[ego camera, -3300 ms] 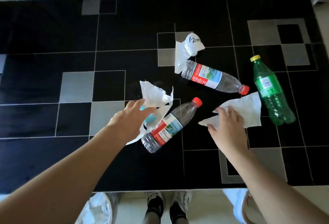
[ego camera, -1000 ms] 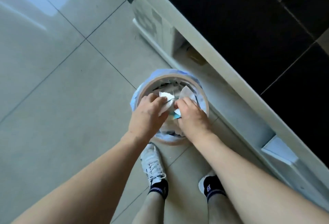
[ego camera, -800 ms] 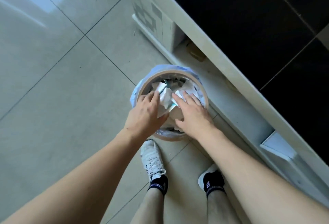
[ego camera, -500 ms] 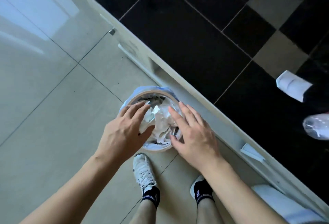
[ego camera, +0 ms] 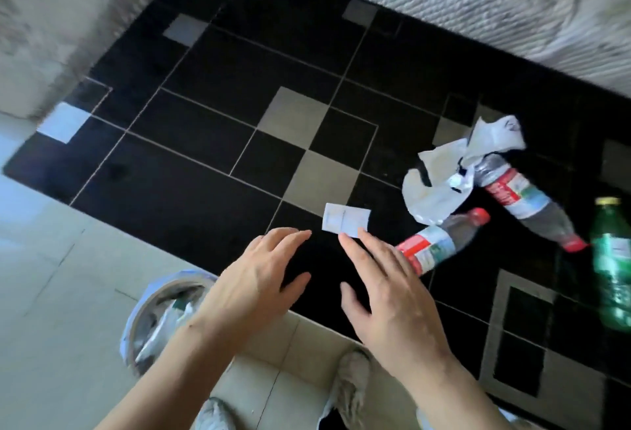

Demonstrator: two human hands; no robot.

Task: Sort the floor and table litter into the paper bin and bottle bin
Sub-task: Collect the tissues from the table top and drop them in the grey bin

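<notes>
My left hand (ego camera: 259,279) and my right hand (ego camera: 386,289) hover empty over the near edge of the black table (ego camera: 211,142), fingers spread. Just beyond my right fingertips lies a small white paper slip (ego camera: 345,221). A crumpled white paper (ego camera: 440,177) lies further right, touching two clear bottles with red caps: the nearer clear bottle (ego camera: 440,245) by my right hand and the farther clear bottle (ego camera: 526,200). A green bottle (ego camera: 614,262) lies at the right edge. The paper bin (ego camera: 164,317), holding crumpled paper, stands on the floor under my left forearm.
A quilted white cover (ego camera: 478,2) borders the table's far side. Pale floor tiles (ego camera: 51,286) spread to the left. My shoes (ego camera: 351,385) stand by the table's near edge. No bottle bin shows.
Both hands let go of the papers into the bin and rose from it to the table edge, fingers spread. The view swung up from the floor to the table top.
</notes>
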